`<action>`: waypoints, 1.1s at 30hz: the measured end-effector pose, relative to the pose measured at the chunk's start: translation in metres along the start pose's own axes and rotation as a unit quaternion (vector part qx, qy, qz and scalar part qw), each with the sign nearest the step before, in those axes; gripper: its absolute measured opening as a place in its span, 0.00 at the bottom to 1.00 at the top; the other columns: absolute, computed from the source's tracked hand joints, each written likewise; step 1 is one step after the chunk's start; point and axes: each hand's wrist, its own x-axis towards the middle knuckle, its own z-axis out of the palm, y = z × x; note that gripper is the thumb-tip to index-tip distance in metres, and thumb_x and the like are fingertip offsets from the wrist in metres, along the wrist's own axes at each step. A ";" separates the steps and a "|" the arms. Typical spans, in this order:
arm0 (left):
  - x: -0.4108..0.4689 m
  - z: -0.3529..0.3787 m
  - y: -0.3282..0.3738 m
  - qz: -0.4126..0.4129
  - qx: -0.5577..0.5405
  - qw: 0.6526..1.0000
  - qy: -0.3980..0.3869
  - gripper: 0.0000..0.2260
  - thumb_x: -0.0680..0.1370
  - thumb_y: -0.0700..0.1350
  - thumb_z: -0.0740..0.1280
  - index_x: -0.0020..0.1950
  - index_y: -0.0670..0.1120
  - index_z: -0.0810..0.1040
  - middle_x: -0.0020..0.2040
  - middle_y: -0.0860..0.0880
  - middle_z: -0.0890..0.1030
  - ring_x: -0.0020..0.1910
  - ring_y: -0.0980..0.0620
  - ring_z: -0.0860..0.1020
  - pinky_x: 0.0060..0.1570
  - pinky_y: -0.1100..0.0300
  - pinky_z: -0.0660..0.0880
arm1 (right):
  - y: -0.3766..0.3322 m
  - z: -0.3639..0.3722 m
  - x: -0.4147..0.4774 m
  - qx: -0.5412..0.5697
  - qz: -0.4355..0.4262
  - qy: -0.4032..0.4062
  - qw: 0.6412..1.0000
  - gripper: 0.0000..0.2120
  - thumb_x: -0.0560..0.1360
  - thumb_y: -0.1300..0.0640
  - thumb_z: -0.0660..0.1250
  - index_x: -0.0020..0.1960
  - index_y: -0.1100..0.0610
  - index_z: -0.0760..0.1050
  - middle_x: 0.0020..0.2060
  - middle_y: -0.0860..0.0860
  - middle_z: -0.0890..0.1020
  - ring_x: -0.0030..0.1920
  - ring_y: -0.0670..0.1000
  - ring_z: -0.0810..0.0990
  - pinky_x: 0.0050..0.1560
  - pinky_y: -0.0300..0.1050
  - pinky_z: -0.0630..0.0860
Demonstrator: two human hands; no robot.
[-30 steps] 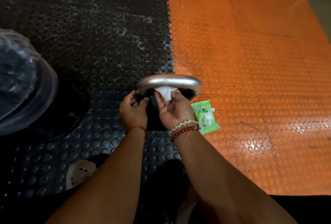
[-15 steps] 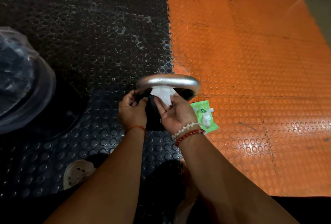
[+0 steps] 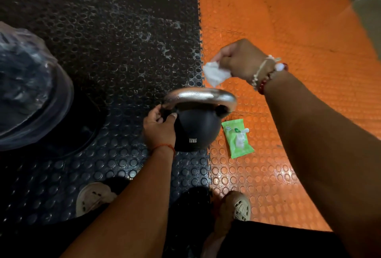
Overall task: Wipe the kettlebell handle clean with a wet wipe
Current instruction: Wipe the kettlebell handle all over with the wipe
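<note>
A black kettlebell [image 3: 195,132] marked 12KG stands on the seam between the black and orange mats. Its silver handle [image 3: 201,96] arches over the top and looks wet. My left hand [image 3: 159,128] grips the handle's left base where it meets the ball. My right hand [image 3: 242,59] is raised above and behind the handle, clear of it, with a crumpled white wet wipe [image 3: 215,73] pinched in its fingers. The wipe hangs a little above the handle's right half.
A green wet-wipe pack [image 3: 237,138] lies on the orange mat [image 3: 288,31] just right of the kettlebell. A bin lined with clear plastic [image 3: 26,90] stands on the black mat [image 3: 103,31] at the left. My two feet in light clogs [image 3: 94,198] are near the bottom.
My right hand has lifted off the underside of the handle and moved up and to the right with the wipe. My left hand stays on the handle's left base.
</note>
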 end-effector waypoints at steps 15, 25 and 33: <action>-0.001 -0.002 0.003 0.009 0.028 1.000 0.006 0.18 0.70 0.43 0.75 0.59 0.51 0.80 0.55 0.49 0.81 0.51 0.55 0.81 0.51 0.64 0.77 | -0.023 0.034 0.030 -0.039 0.041 -0.291 0.955 0.12 0.71 0.68 0.63 0.44 0.57 0.83 0.32 0.53 0.79 0.32 0.51 0.75 0.39 0.46 0.76; -0.003 -0.003 0.005 0.009 0.030 1.000 0.000 0.19 0.71 0.42 0.75 0.61 0.49 0.79 0.57 0.48 0.81 0.52 0.54 0.81 0.52 0.65 0.76 | -0.027 0.030 0.013 -0.081 -0.015 -0.214 0.973 0.07 0.72 0.59 0.67 0.40 0.52 0.83 0.23 0.45 0.77 0.26 0.43 0.72 0.33 0.39 0.72; -0.004 -0.002 0.007 0.007 0.018 1.000 -0.001 0.20 0.71 0.41 0.74 0.63 0.48 0.79 0.58 0.47 0.80 0.53 0.53 0.81 0.50 0.67 0.75 | -0.029 0.025 0.005 -0.124 -0.053 -0.180 0.974 0.05 0.71 0.57 0.69 0.43 0.51 0.84 0.35 0.46 0.84 0.35 0.42 0.79 0.45 0.37 0.77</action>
